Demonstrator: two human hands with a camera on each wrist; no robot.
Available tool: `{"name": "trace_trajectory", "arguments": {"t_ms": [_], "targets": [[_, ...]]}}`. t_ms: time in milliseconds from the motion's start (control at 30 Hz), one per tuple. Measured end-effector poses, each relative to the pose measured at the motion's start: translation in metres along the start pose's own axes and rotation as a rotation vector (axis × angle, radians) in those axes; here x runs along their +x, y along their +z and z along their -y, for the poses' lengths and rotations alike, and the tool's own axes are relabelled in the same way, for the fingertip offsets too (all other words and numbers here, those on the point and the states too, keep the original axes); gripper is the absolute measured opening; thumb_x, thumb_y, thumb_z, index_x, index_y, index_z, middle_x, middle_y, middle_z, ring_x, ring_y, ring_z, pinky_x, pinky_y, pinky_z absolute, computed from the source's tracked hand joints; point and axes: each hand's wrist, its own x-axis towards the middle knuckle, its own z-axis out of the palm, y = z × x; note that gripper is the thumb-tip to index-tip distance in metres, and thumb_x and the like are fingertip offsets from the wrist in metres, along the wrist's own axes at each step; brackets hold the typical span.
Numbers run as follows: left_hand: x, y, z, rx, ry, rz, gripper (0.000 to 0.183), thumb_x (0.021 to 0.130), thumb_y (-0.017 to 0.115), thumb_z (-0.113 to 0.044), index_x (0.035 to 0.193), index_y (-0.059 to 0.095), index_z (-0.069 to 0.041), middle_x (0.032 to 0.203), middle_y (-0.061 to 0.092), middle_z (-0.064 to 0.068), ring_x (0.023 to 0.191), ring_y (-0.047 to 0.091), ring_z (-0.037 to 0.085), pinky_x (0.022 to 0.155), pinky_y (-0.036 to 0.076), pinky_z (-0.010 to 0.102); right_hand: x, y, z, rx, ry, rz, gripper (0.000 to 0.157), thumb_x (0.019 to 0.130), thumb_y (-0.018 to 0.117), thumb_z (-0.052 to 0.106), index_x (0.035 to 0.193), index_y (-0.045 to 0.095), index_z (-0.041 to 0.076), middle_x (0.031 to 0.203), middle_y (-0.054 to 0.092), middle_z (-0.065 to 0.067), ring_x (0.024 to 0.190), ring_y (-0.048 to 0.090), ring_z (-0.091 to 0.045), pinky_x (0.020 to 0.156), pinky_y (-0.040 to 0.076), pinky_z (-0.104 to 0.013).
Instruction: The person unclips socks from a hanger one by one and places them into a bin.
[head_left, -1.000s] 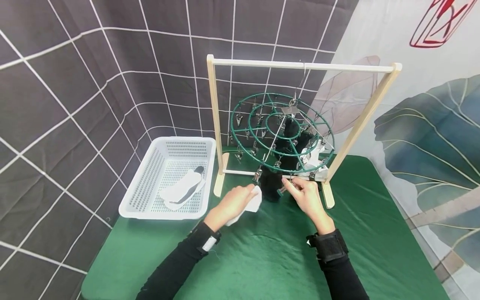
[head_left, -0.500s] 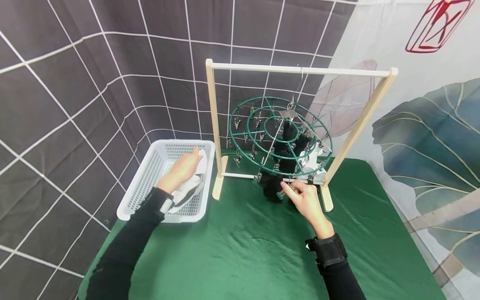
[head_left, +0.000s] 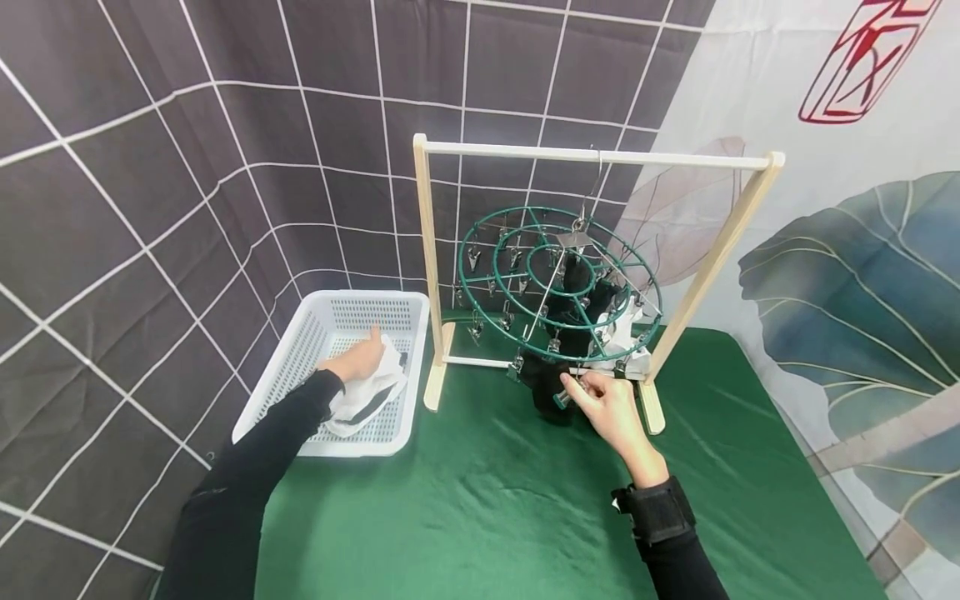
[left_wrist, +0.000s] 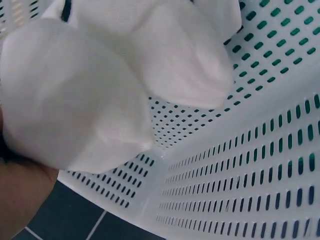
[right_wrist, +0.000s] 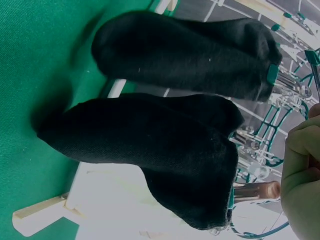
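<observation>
Inside the white basket [head_left: 251,412], my left hand [head_left: 356,360] grips a white sock [left_wrist: 75,100], its fingertips hidden by the cloth. Another white sock [left_wrist: 185,55] lies close by, and a grey patch shows among the white cloth [head_left: 360,408] in the head view. My right hand [head_left: 606,408] pinches a green-tipped metal clip [head_left: 561,400] at the front rim of the round green hanger [head_left: 480,312]. Beside that hand, two black socks [right_wrist: 185,55] hang from clips in the right wrist view; the nearer black sock [right_wrist: 145,135] has its toe toward the green cloth.
A wooden stand [head_left: 429,250] with a white top bar [head_left: 525,152] bears the hanger by its hook. More black socks [head_left: 573,333] and white socks [head_left: 618,337] hang at its right. Several bare clips [head_left: 475,329] dangle on the left. Green cloth [head_left: 450,517] covers the table.
My left hand has moved from the hanger leftward with a white sock and down into the basket. My right hand stays at the clip. The head view has tilted slightly up.
</observation>
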Motion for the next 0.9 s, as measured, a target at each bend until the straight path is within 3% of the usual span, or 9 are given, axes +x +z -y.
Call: {"name": "trace_trajectory", "arguments": {"t_ms": [67, 133, 267, 433, 533, 633, 733, 833, 900], "targets": [[0.002, 0.005, 0.001, -0.042, -0.055, 0.019, 0.075, 0.097, -0.010, -0.039, 0.144, 0.023, 0.010, 0.093, 0.058, 0.025, 0.068, 0.059, 0.025, 0.053, 0.045, 0.029, -0.001, 0.000, 0.000, -0.008, 0.002, 0.000, 0.050, 0.083, 0.072, 0.016, 0.053, 0.033, 0.017, 0.052, 0.025, 0.015, 0.045, 0.024, -0.001, 0.046, 0.020, -0.020], [0.003, 0.010, 0.003, -0.072, -0.091, 0.030, 0.083, 0.094, -0.015, -0.045, 0.144, 0.028, 0.006, 0.101, 0.057, 0.024, 0.073, 0.059, 0.025, 0.056, 0.045, 0.029, -0.001, 0.000, -0.001, -0.012, 0.001, 0.001, 0.050, 0.083, 0.073, 0.016, 0.053, 0.033, 0.017, 0.053, 0.025, 0.015, 0.045, 0.024, -0.002, 0.046, 0.020, -0.020], [0.003, 0.016, 0.005, -0.089, -0.134, 0.046, 0.087, 0.093, -0.016, -0.048, 0.144, 0.032, 0.004, 0.128, 0.050, 0.027, 0.104, 0.057, 0.034, 0.079, 0.047, 0.041, -0.001, 0.000, -0.001, -0.011, 0.005, 0.008, 0.049, 0.083, 0.073, 0.018, 0.053, 0.034, 0.018, 0.052, 0.026, 0.015, 0.045, 0.025, -0.002, 0.046, 0.021, -0.020], [0.004, 0.022, 0.011, -0.080, -0.170, 0.039, 0.087, 0.092, -0.015, -0.050, 0.145, 0.030, 0.002, 0.143, 0.037, 0.028, 0.128, 0.042, 0.041, 0.102, 0.035, 0.051, 0.000, -0.001, 0.000, -0.012, 0.030, 0.024, 0.049, 0.084, 0.072, 0.020, 0.054, 0.034, 0.019, 0.051, 0.026, 0.014, 0.044, 0.026, -0.003, 0.045, 0.022, -0.020], [0.003, 0.025, 0.015, -0.084, -0.229, 0.047, 0.087, 0.093, -0.014, -0.049, 0.143, 0.034, 0.003, 0.141, 0.040, 0.028, 0.121, 0.048, 0.039, 0.096, 0.039, 0.048, 0.000, -0.001, 0.001, 0.003, 0.043, 0.035, 0.049, 0.084, 0.072, 0.020, 0.054, 0.034, 0.018, 0.052, 0.025, 0.015, 0.044, 0.025, -0.002, 0.045, 0.022, -0.020], [0.003, 0.028, 0.017, -0.072, -0.265, 0.050, 0.084, 0.096, -0.012, -0.043, 0.136, 0.042, 0.007, 0.128, 0.050, 0.030, 0.103, 0.056, 0.036, 0.082, 0.044, 0.042, 0.000, -0.001, 0.002, 0.018, 0.042, 0.038, 0.050, 0.084, 0.072, 0.019, 0.054, 0.033, 0.017, 0.053, 0.024, 0.015, 0.044, 0.024, -0.002, 0.044, 0.022, -0.020], [0.004, 0.028, 0.018, -0.060, -0.247, 0.064, 0.073, 0.098, -0.007, -0.035, 0.138, 0.036, 0.009, 0.124, 0.051, 0.031, 0.096, 0.056, 0.035, 0.073, 0.045, 0.038, 0.000, -0.001, 0.002, 0.019, 0.036, 0.039, 0.050, 0.084, 0.072, 0.019, 0.053, 0.033, 0.016, 0.053, 0.023, 0.016, 0.043, 0.024, -0.002, 0.044, 0.021, -0.020], [0.011, 0.029, 0.022, -0.002, -0.162, 0.096, 0.059, 0.100, 0.003, -0.023, 0.141, 0.020, 0.015, 0.134, 0.040, 0.037, 0.115, 0.051, 0.042, 0.090, 0.044, 0.044, 0.001, 0.000, 0.001, 0.011, 0.025, 0.032, 0.051, 0.084, 0.073, 0.018, 0.053, 0.032, 0.016, 0.052, 0.024, 0.015, 0.044, 0.024, -0.002, 0.045, 0.021, -0.020], [0.014, 0.029, 0.024, 0.017, -0.106, 0.106, 0.054, 0.100, 0.010, -0.019, 0.140, 0.019, 0.017, 0.135, 0.037, 0.038, 0.118, 0.048, 0.044, 0.095, 0.042, 0.048, 0.001, 0.000, 0.001, 0.005, 0.019, 0.027, 0.051, 0.083, 0.073, 0.017, 0.053, 0.032, 0.017, 0.052, 0.024, 0.015, 0.044, 0.024, -0.002, 0.045, 0.021, -0.020]]}}
